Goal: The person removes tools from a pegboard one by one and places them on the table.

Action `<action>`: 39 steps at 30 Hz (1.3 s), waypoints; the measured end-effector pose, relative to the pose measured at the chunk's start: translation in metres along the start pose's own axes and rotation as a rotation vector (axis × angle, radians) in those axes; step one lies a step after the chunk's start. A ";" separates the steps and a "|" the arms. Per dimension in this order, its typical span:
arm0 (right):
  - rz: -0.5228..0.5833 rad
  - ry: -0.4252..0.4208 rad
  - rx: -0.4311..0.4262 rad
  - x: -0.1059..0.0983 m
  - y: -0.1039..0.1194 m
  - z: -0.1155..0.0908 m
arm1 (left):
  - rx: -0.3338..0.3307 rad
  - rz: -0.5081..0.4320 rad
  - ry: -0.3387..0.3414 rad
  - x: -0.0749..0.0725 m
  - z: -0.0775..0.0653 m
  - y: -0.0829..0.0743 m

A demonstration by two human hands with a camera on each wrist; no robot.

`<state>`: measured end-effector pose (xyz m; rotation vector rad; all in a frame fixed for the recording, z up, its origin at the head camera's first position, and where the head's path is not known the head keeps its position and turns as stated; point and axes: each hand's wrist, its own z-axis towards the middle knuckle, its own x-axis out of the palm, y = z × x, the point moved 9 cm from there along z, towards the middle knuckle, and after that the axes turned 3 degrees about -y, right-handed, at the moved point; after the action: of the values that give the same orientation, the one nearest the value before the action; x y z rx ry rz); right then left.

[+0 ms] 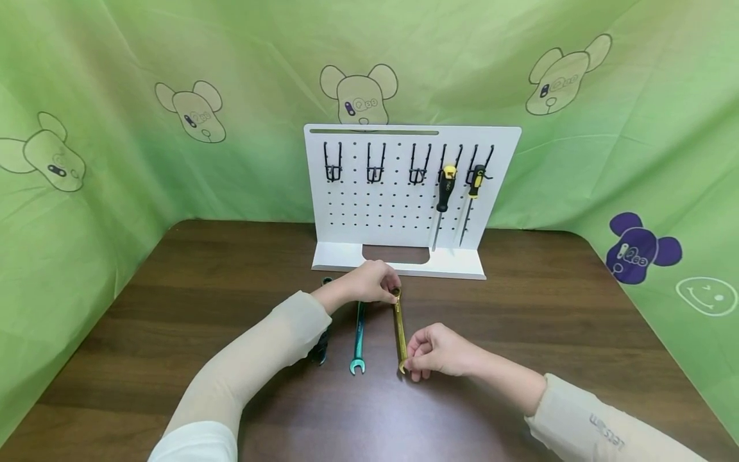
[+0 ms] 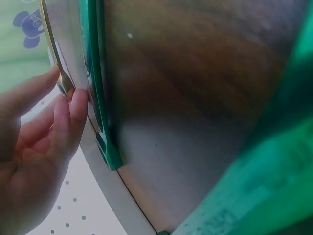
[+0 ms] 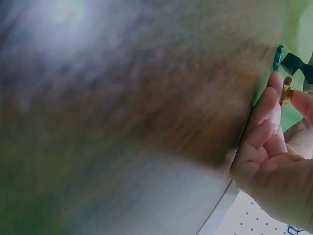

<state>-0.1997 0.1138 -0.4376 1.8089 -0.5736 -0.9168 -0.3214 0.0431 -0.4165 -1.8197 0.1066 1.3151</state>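
Observation:
A gold combination wrench point(image 1: 399, 328) lies lengthwise between my two hands, in front of the white stand. My left hand point(image 1: 372, 281) pinches its ring end; in the left wrist view thumb and fingertips close around that end. At the near, open-jawed end, my right hand point(image 1: 440, 351) pinches the same wrench between thumb and fingers, also visible in the right wrist view. Left of it a green combination wrench point(image 1: 359, 337) rests on the table, its upper end hidden by my left hand. A dark wrench point(image 1: 321, 348) lies further left, partly covered by my left forearm.
Behind my hands stands a white pegboard point(image 1: 375, 208) with several black hooks. Two yellow-and-black screwdrivers, a thicker one point(image 1: 446, 189) and a slimmer one point(image 1: 476, 183), hang at its right. The brown table point(image 1: 554, 295) is backed by a green patterned cloth point(image 1: 260, 58).

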 end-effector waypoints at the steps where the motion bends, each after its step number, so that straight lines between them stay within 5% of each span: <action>1: -0.002 0.005 0.000 0.000 0.000 0.000 | 0.000 0.006 -0.001 0.000 0.000 0.000; 20: -0.078 -0.060 0.035 -0.018 -0.003 -0.004 | 0.008 -0.018 -0.024 -0.010 0.000 0.000; 28: -0.121 -0.205 0.002 -0.066 -0.004 -0.005 | 0.058 -0.111 -0.137 -0.045 0.012 -0.013; 39: -0.268 -0.520 -0.015 -0.139 -0.007 0.001 | 0.084 -0.214 -0.352 -0.091 0.035 -0.030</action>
<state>-0.2842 0.2176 -0.3986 1.6565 -0.6467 -1.5928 -0.3719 0.0494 -0.3276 -1.4612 -0.2145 1.4303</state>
